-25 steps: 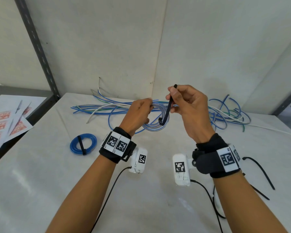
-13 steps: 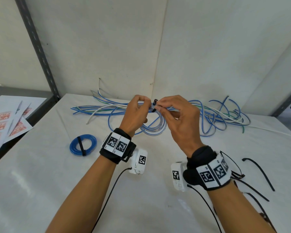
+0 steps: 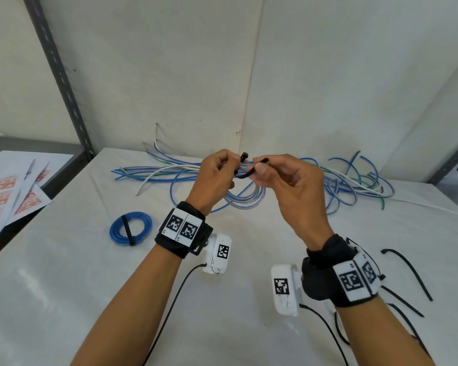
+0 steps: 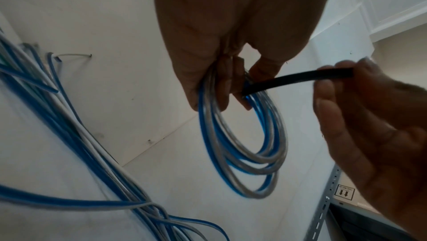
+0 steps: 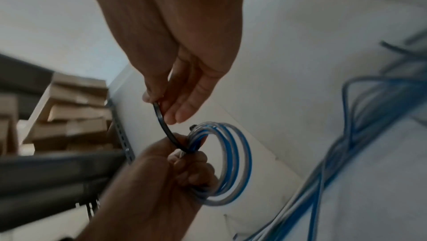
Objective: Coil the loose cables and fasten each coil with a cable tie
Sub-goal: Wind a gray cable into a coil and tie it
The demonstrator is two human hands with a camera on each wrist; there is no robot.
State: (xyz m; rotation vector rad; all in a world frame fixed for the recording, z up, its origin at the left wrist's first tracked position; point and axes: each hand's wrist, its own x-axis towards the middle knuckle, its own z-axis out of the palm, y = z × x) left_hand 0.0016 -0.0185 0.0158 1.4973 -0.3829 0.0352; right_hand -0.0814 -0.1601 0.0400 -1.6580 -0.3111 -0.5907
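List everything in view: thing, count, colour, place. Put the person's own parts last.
held coil: one, blue and clear-grey, raised above the table in the left hand.
cable tie: one, black, round the held coil, tail in the right hand.
tied coil: one, blue with a black tie, on the table's left.
loose cables: a tangle, count unclear, blue, white and green, along the back of the table.
spare ties: several, black, on the table's right.
table: one, white.
papers: several, white with orange print, far left.
left hand: one, grips the held coil.
right hand: one, pinches the tie's tail.
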